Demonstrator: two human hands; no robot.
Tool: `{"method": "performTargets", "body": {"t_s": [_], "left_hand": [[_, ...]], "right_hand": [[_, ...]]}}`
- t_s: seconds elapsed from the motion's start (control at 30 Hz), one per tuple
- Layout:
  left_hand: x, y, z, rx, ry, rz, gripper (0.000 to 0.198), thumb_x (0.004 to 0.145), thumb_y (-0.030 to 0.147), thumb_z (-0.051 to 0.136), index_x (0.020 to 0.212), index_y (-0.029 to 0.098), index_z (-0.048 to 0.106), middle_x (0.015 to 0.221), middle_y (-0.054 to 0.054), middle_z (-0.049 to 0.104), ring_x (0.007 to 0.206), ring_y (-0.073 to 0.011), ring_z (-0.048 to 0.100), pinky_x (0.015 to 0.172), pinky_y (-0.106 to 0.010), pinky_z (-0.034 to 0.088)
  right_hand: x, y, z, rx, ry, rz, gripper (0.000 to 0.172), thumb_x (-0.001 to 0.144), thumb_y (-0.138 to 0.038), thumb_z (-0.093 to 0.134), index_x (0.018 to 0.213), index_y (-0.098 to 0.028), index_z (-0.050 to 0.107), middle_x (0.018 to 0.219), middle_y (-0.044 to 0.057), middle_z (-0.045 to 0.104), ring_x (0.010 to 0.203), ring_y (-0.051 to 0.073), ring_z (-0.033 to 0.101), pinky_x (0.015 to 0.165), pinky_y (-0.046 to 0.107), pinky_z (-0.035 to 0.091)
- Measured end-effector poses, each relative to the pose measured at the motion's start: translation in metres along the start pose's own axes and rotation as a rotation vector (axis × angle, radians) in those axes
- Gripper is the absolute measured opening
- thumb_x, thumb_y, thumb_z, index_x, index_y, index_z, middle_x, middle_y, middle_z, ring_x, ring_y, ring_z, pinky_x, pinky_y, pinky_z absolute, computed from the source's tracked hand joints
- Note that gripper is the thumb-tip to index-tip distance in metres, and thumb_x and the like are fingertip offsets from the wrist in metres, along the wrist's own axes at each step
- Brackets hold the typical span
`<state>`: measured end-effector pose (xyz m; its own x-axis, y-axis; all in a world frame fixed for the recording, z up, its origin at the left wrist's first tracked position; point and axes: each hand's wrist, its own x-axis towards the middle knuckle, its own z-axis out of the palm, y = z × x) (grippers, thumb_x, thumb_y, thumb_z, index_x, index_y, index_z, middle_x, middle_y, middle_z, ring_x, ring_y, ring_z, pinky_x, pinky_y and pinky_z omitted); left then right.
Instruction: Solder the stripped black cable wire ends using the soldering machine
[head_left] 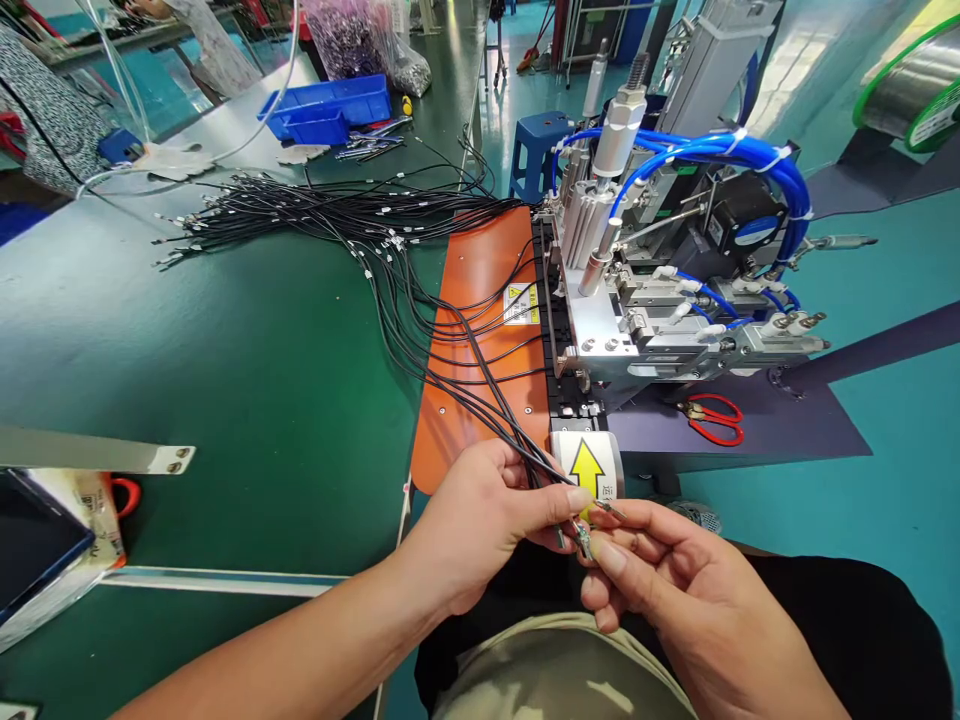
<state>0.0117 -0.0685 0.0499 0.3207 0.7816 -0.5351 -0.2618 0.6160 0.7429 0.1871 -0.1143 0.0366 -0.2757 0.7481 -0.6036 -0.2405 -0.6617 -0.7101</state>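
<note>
My left hand (484, 525) is closed around several thin black cables (517, 432) near their ends, thumb on top. Small metal connectors (583, 540) stick out past its fingertips. My right hand (667, 580) pinches at these metal ends with thumb and fingers, close against the left fingertips. Which single end it grips is partly hidden by the fingers. The held cables run back over an orange plate (480, 262) to a large cable bundle (262, 210) on the green table. Just beyond my hands is a white label with a yellow arrow (587, 466).
A metal machine (600, 330) with blue air hoses (757, 155) stands to the right of the plate. Red-handled cutters (712, 418) lie by its base. Blue bins (326, 105) sit on the green table (187, 350) at the back. A solder-like wire spool (915, 90) is at upper right.
</note>
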Motion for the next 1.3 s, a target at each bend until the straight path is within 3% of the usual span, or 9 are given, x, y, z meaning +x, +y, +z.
{"method": "performTargets", "body": {"t_s": [0.23, 0.73, 1.0, 1.2, 1.3], "left_hand": [[0.0, -0.001, 0.0, 0.012, 0.025, 0.01, 0.042, 0.063, 0.038, 0.088, 0.088, 0.009, 0.071, 0.079, -0.008, 0.072, 0.064, -0.0145, 0.065, 0.057, -0.023, 0.053], [0.0, -0.001, 0.0, 0.017, 0.02, 0.003, 0.042, 0.064, 0.037, 0.088, 0.09, 0.009, 0.069, 0.077, -0.008, 0.072, 0.059, -0.0127, 0.064, 0.055, -0.022, 0.053], [0.0, -0.002, -0.001, 0.034, -0.003, 0.026, 0.041, 0.067, 0.035, 0.087, 0.093, 0.009, 0.069, 0.077, -0.008, 0.071, 0.064, -0.0147, 0.066, 0.056, -0.022, 0.053], [0.0, 0.01, -0.007, 0.048, -0.116, -0.035, 0.023, 0.084, 0.028, 0.072, 0.097, 0.01, 0.067, 0.085, -0.009, 0.07, 0.074, -0.0149, 0.067, 0.069, -0.026, 0.058], [-0.001, 0.015, -0.007, 0.057, -0.08, -0.06, 0.019, 0.082, 0.022, 0.072, 0.093, 0.009, 0.065, 0.081, -0.008, 0.069, 0.072, -0.0149, 0.067, 0.068, -0.028, 0.059]], "right_hand": [[0.001, -0.003, 0.004, -0.04, -0.004, -0.021, 0.036, 0.082, -0.037, 0.078, 0.11, -0.018, 0.066, 0.092, 0.007, 0.07, 0.075, 0.017, 0.068, 0.068, 0.028, 0.057], [0.005, 0.002, 0.002, 0.033, -0.093, 0.0, 0.027, 0.085, -0.034, 0.075, 0.104, -0.017, 0.066, 0.092, 0.006, 0.067, 0.068, 0.013, 0.063, 0.06, 0.024, 0.052], [0.006, -0.002, 0.004, -0.212, -0.066, -0.083, 0.031, 0.089, -0.042, 0.069, 0.111, -0.021, 0.062, 0.084, 0.003, 0.066, 0.072, 0.015, 0.064, 0.065, 0.028, 0.057], [0.008, -0.004, -0.004, -0.234, 0.01, -0.106, 0.033, 0.09, -0.044, 0.068, 0.115, -0.024, 0.061, 0.084, 0.001, 0.065, 0.07, 0.013, 0.062, 0.063, 0.025, 0.055], [0.008, -0.005, -0.007, -0.245, 0.014, -0.096, 0.033, 0.091, -0.044, 0.067, 0.117, -0.024, 0.061, 0.082, 0.0, 0.065, 0.069, 0.013, 0.061, 0.062, 0.024, 0.054]]}}
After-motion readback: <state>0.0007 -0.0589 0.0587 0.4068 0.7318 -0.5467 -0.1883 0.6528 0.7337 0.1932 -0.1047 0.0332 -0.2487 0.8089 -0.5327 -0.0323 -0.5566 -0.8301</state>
